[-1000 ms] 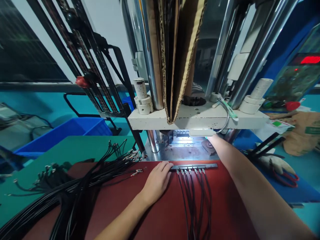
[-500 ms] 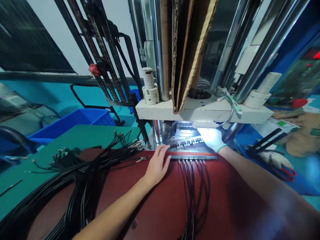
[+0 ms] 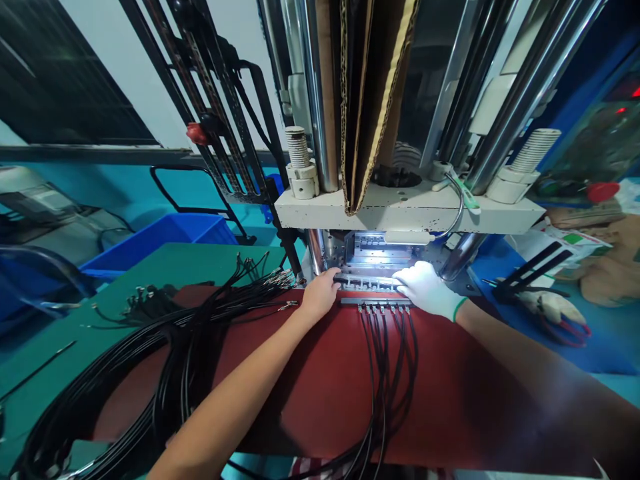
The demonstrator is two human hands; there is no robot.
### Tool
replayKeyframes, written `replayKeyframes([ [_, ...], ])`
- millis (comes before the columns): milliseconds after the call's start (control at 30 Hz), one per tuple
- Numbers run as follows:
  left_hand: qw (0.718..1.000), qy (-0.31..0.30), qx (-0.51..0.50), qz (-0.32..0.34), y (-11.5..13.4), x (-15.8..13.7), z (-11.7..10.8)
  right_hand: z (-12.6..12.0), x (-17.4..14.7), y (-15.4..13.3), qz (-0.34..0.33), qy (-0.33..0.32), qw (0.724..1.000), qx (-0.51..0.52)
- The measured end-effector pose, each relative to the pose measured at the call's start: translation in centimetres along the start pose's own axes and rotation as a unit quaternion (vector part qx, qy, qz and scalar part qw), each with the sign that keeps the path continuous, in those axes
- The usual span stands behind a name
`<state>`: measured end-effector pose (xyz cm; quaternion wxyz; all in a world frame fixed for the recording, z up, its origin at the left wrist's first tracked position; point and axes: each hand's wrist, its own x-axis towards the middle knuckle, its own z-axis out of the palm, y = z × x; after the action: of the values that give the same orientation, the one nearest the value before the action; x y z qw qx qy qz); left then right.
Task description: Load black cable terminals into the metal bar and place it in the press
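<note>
A slotted metal bar [image 3: 371,285], like a mould insert, lies level in front of the press opening. My bare left hand [image 3: 320,295] grips its left end. Its right end is in the fingers of my right hand [image 3: 431,292], which wears a white glove with a green cuff. Just nearer to me, a thinner metal bar [image 3: 353,302] rests on the red-brown table top. Several black cables [image 3: 384,353] run from this thinner bar towards me, their metal ends set along it.
Behind the hands, the press's pale plate [image 3: 410,217] spans between steel columns, with folded cardboard [image 3: 353,133] above it. Left of my arm lies a thick bundle of black cables [image 3: 165,333]. A blue bin [image 3: 165,240] stands behind the green table [image 3: 165,267]. Pliers [image 3: 565,330] lie at the right.
The slotted bar was tilted in my right hand and is now level. My left hand has moved up from the thinner bar to the slotted bar's left end. The view has shifted slightly.
</note>
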<state>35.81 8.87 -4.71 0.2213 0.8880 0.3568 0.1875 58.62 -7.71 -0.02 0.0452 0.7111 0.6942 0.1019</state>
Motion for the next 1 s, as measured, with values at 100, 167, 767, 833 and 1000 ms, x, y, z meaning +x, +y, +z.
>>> replayKeyframes([
  [100, 1.000, 0.021, 0.020, -0.001, 0.6, -0.6, 0.5, 0.1, -0.1, 0.7, -0.003, -0.006, 1.000, -0.003],
  [167, 0.999, 0.031, 0.019, 0.013, 0.5, -0.8, 0.7, 0.0, -0.1, 1.1, -0.002, -0.008, 1.000, 0.000],
  [767, 0.986, 0.012, -0.108, 0.123, -2.2, 0.6, 1.5, 0.2, 5.9, -7.3, -0.067, 0.126, 0.982, 0.124],
  [833, 0.987, 0.012, -0.106, 0.120, -2.3, 0.6, 1.5, 0.1, 5.9, -7.0, -0.058, 0.144, 0.978, 0.137],
  [1000, 0.987, 0.009, -0.109, 0.117, -2.2, 0.6, 1.4, -0.7, 4.3, -5.8, -0.002, 0.206, 0.962, 0.181],
])
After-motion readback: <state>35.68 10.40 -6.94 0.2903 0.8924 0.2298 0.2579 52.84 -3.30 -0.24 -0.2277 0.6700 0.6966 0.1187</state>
